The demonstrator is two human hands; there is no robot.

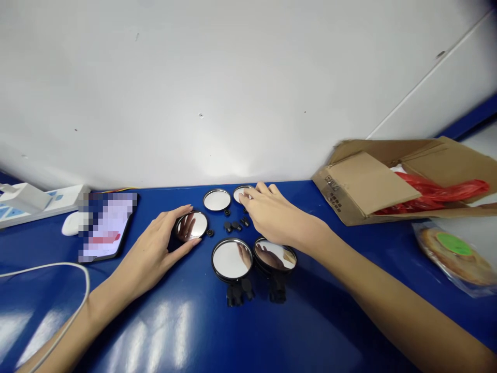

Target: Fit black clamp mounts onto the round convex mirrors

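My left hand [161, 243] curves around a round mirror [198, 224] with a black rim, thumb and fingers at its edges. A small black ball-like stub [210, 233] sits at that mirror's right side. At the back, my right hand [267, 212] has its fingers at another round mirror [241, 191], covering its right part. Just left of it lies a similar mirror [217, 200]. Several small black clamp pieces [233, 226] lie between the hands. Nearer me are two larger-looking mirrors, one on the left [232, 260] and one on the right [275, 255], with black mounts below them.
At the right stands an opened cardboard box [368, 181] with a red plastic bag [430, 191] inside. A wrapped round pastry [458, 254] lies before it. To the left are a phone [108, 228], a white case [72, 224], a power strip [70, 199] and a white cable [83, 274] crossing my forearm.
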